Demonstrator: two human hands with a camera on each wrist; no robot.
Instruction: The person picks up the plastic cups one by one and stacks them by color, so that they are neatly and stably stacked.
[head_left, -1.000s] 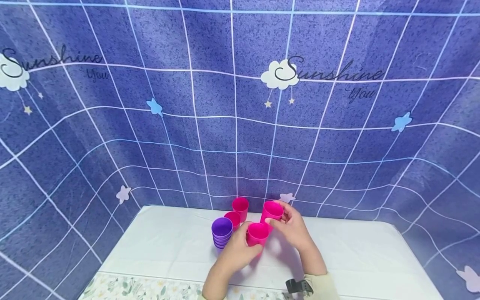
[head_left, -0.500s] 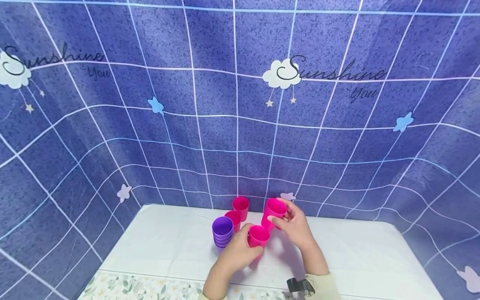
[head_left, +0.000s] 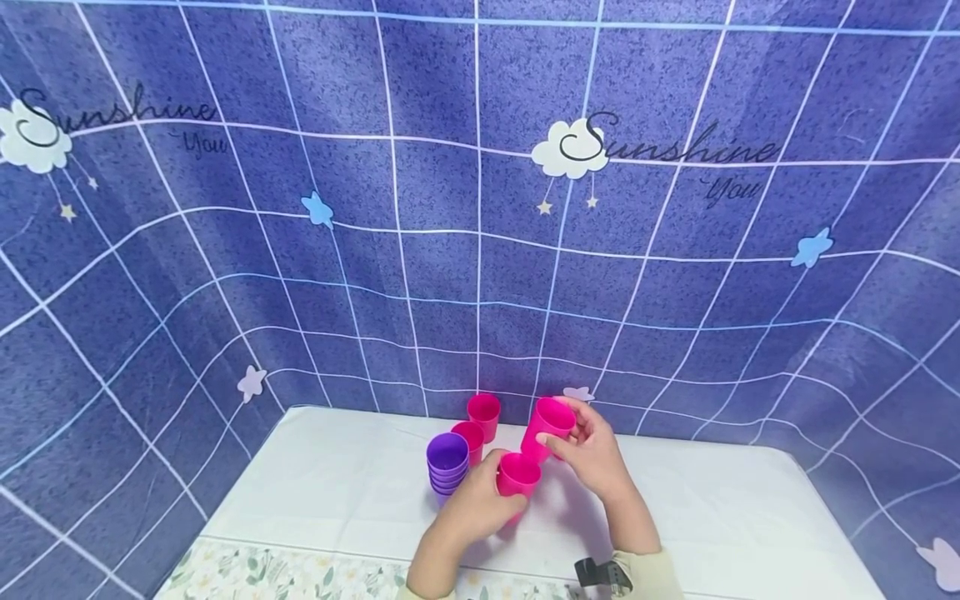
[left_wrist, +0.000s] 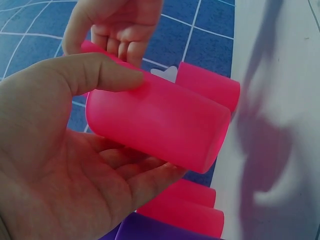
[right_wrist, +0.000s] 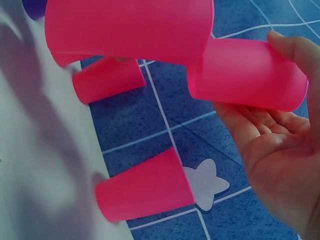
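Note:
My left hand [head_left: 480, 502] grips a pink plastic cup [left_wrist: 160, 117] with the thumb on one side and fingers on the other; its base looks clear of the table. My right hand [head_left: 595, 454] holds another pink cup [right_wrist: 250, 75], tilted, thumb on its near side and fingers around the far side. The two held cups lie close together; whether they touch cannot be told. Two more pink cups [head_left: 483, 417] stand behind a stack of nested purple cups [head_left: 447, 462], left of my hands. The wrist views show a further standing pink cup [right_wrist: 145, 180], largely hidden in the head view.
A white-covered table [head_left: 705, 500] lies under the hands, with a floral cloth strip [head_left: 300, 571] along its near edge. Directly behind it hangs a blue gridded curtain [head_left: 675, 350], a star print [right_wrist: 207, 185] low on it. A dark watch [head_left: 602, 573] sits at the right wrist.
My right hand has raised its cup slightly and shifted a little right. The left hand's cup has come slightly lower and nearer. The head view has shifted a little; standing cups remain in place.

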